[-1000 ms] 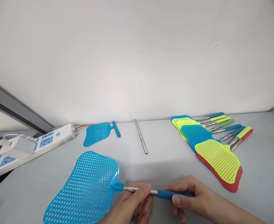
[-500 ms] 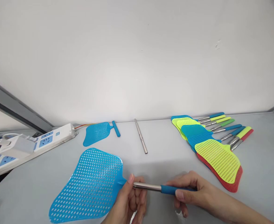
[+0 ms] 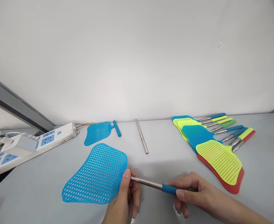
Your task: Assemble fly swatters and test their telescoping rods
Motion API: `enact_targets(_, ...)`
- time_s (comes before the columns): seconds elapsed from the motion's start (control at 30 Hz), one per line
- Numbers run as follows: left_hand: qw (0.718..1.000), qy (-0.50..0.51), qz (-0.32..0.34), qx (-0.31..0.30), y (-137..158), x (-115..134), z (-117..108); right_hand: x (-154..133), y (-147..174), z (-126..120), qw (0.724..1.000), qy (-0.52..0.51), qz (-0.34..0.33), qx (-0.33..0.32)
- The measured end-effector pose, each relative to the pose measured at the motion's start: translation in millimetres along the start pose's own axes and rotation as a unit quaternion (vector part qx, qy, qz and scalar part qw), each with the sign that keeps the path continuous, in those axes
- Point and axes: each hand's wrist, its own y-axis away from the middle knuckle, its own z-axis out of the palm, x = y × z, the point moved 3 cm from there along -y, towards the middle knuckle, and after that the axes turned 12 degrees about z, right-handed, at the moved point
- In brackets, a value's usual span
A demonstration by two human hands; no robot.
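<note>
A fly swatter with a blue perforated head (image 3: 96, 175) is held between my two hands, just above the table. My left hand (image 3: 125, 193) pinches it at the neck, thumb on top, hiding the joint between head and rod. From there a thin metal rod (image 3: 150, 184) slants down to the right. My right hand (image 3: 190, 194) is closed round the blue grip (image 3: 168, 189), whose far end is hidden by the fingers. Behind lie a loose metal telescopic rod (image 3: 141, 137), a smaller-looking blue swatter head (image 3: 98, 133) and a separate blue grip (image 3: 117, 128).
To the right, several fly swatters (image 3: 220, 158) in yellow, blue and red overlap in a pile, handles pointing right. A white power strip (image 3: 57, 137) with plugs runs along the left. The pale wall (image 3: 137, 62) rises behind the grey table (image 3: 160, 143).
The blue head has swung up and to the right, and my left hand has shifted slightly up with it. A thinner rod section now shows near the left fingers. My right hand keeps its hold.
</note>
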Motion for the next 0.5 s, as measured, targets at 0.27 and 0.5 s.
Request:
enact_targets(0.27,1.0,0.003,-0.004,-0.019,0.1,0.7,2.5,2.0,-1.5,-0.5,1.0,0.012,0.006,0.009)
enact_targets(0.5,0.999,0.003,-0.001,-0.034,0.2,1.5,3.1,3.9,-2.6,-0.4,1.0,0.011,0.011,0.01)
